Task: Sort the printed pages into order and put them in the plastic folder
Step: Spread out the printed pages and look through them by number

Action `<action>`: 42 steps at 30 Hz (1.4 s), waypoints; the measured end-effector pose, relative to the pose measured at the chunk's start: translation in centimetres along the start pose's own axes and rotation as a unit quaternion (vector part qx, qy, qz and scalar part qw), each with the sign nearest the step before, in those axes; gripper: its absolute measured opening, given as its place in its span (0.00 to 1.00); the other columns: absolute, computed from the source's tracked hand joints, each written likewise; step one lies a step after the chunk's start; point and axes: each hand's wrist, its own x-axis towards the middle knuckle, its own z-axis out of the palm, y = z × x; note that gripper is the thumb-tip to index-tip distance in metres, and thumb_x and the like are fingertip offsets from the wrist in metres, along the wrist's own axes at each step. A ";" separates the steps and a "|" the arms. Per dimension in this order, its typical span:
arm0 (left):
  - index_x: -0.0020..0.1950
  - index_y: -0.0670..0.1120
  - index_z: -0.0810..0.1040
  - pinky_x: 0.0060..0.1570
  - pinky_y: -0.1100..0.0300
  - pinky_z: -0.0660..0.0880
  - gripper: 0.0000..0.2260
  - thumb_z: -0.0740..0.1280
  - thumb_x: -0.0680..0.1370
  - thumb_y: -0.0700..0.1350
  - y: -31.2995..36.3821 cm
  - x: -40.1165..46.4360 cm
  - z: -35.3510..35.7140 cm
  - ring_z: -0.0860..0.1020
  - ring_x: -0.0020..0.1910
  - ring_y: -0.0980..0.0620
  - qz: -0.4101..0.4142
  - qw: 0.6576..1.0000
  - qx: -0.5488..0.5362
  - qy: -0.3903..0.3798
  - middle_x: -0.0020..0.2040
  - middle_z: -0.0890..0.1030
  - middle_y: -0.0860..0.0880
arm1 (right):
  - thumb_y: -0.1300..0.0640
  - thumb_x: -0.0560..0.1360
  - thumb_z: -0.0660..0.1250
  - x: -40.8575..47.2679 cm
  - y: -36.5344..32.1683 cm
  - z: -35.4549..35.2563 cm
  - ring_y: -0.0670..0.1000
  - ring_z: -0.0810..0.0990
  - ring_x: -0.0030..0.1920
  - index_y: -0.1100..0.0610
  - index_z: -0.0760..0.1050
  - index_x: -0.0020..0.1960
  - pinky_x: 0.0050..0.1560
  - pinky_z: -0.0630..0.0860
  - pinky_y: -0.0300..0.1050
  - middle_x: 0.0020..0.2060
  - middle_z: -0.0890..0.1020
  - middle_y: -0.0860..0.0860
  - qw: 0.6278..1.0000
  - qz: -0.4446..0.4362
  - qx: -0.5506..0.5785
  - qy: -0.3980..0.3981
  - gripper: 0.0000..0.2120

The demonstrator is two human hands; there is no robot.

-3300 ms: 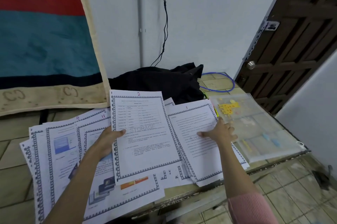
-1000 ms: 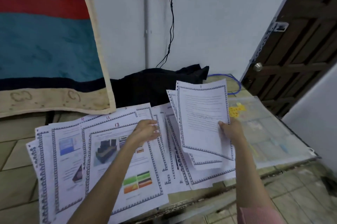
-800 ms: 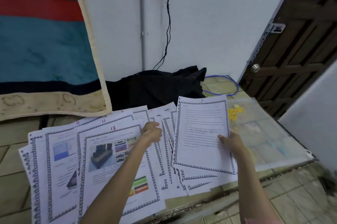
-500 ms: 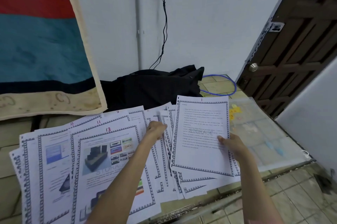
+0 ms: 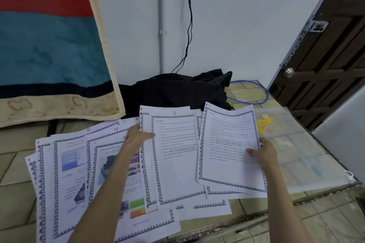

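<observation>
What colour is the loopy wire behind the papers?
Blue. The looped cable lies on the tiled surface beside the black cloth, clearest in the head view.

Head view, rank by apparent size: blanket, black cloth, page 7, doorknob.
1. blanket
2. black cloth and page 7: look alike; the page lies nearer the camera, so no ranking.
3. doorknob

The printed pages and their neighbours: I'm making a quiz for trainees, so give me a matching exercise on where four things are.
1. white page marked 7
2. white page marked 1
3. clear plastic folder
4. black cloth bundle

A. right end of the table
B. held in the left hand
C. against the wall
D. held in the right hand

Pairs: 1-B, 2-D, 3-A, 4-C
</observation>
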 end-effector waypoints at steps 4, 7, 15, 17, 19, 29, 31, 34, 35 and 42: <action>0.63 0.40 0.74 0.63 0.47 0.72 0.33 0.81 0.61 0.43 -1.1 -0.3 -0.4 0.77 0.60 0.43 -0.004 0.999 0.033 0.036 0.61 0.79 0.42 | 0.64 0.69 0.73 -0.1 -1.5 1.2 0.64 0.70 0.65 0.63 0.60 0.71 0.61 0.70 0.53 0.65 0.71 0.64 0.985 -0.002 -0.171 0.023 0.35; 0.63 0.39 0.75 0.64 0.48 0.72 0.27 0.78 0.65 0.38 -1.3 -1.4 -0.5 0.77 0.60 0.44 0.001 0.999 0.002 0.035 0.61 0.79 0.41 | 0.64 0.72 0.69 -1.4 -3.9 3.6 0.63 0.64 0.68 0.60 0.59 0.74 0.67 0.64 0.56 0.69 0.67 0.62 0.967 -0.094 -0.216 0.100 0.34; 0.58 0.40 0.77 0.60 0.47 0.75 0.27 0.80 0.62 0.39 -2.0 -1.3 -1.5 0.79 0.56 0.45 0.049 0.998 0.014 0.033 0.56 0.81 0.43 | 0.64 0.73 0.66 -6.0 -12.1 13.6 0.52 0.64 0.71 0.46 0.62 0.73 0.72 0.58 0.51 0.72 0.67 0.45 0.831 -0.507 -0.224 -0.048 0.32; 0.58 0.40 0.78 0.58 0.47 0.76 0.26 0.80 0.62 0.39 -2.3 -1.5 -1.4 0.79 0.55 0.44 0.052 0.998 0.015 0.038 0.55 0.82 0.43 | 0.60 0.73 0.68 -6.4 -13.0 14.9 0.53 0.61 0.71 0.45 0.56 0.75 0.70 0.54 0.50 0.72 0.66 0.46 0.822 -0.513 -0.235 -0.078 0.36; 0.58 0.39 0.78 0.58 0.47 0.76 0.27 0.80 0.62 0.41 -2.6 -1.5 -1.5 0.79 0.55 0.44 0.050 0.998 0.014 0.042 0.54 0.82 0.43 | 0.59 0.72 0.70 -6.3 -13.5 15.5 0.54 0.62 0.69 0.47 0.55 0.76 0.68 0.54 0.50 0.69 0.68 0.49 0.825 -0.506 -0.239 -0.074 0.38; 0.60 0.42 0.76 0.55 0.51 0.76 0.17 0.70 0.74 0.47 -3.9 -1.1 -2.2 0.79 0.52 0.47 0.069 0.997 -0.024 -0.005 0.54 0.80 0.46 | 0.55 0.68 0.75 -5.1 -13.0 16.3 0.53 0.65 0.69 0.50 0.57 0.75 0.68 0.56 0.52 0.67 0.71 0.49 0.827 -0.519 -0.212 -0.050 0.41; 0.57 0.44 0.77 0.54 0.52 0.76 0.15 0.73 0.72 0.44 -4.0 -1.0 -2.4 0.80 0.51 0.48 0.073 0.997 -0.005 -0.018 0.51 0.81 0.48 | 0.55 0.68 0.74 -5.1 -12.7 16.5 0.52 0.59 0.74 0.45 0.49 0.76 0.70 0.54 0.55 0.72 0.65 0.47 0.806 -0.538 -0.241 -0.057 0.46; 0.47 0.49 0.77 0.50 0.56 0.77 0.14 0.77 0.66 0.39 -3.9 -0.9 -2.4 0.80 0.46 0.53 0.080 0.996 0.023 -0.017 0.43 0.81 0.55 | 0.55 0.61 0.79 -4.9 -12.6 16.9 0.53 0.65 0.70 0.45 0.54 0.72 0.67 0.61 0.58 0.66 0.72 0.50 0.781 -0.574 -0.247 -0.013 0.48; 0.45 0.51 0.77 0.48 0.58 0.76 0.14 0.77 0.66 0.39 -3.7 -1.1 -2.3 0.79 0.44 0.55 0.087 0.996 0.030 -0.019 0.41 0.80 0.56 | 0.54 0.58 0.80 -4.7 -12.6 17.0 0.51 0.67 0.65 0.47 0.59 0.71 0.65 0.63 0.55 0.61 0.75 0.51 0.784 -0.574 -0.234 0.013 0.48; 0.43 0.54 0.79 0.38 0.69 0.76 0.09 0.74 0.71 0.40 -3.6 -1.9 -2.3 0.80 0.41 0.61 0.113 0.993 0.013 -0.025 0.44 0.81 0.57 | 0.68 0.61 0.76 -3.8 -13.7 17.1 0.49 0.76 0.43 0.53 0.80 0.49 0.57 0.60 0.43 0.34 0.78 0.46 0.826 -0.548 -0.122 0.049 0.19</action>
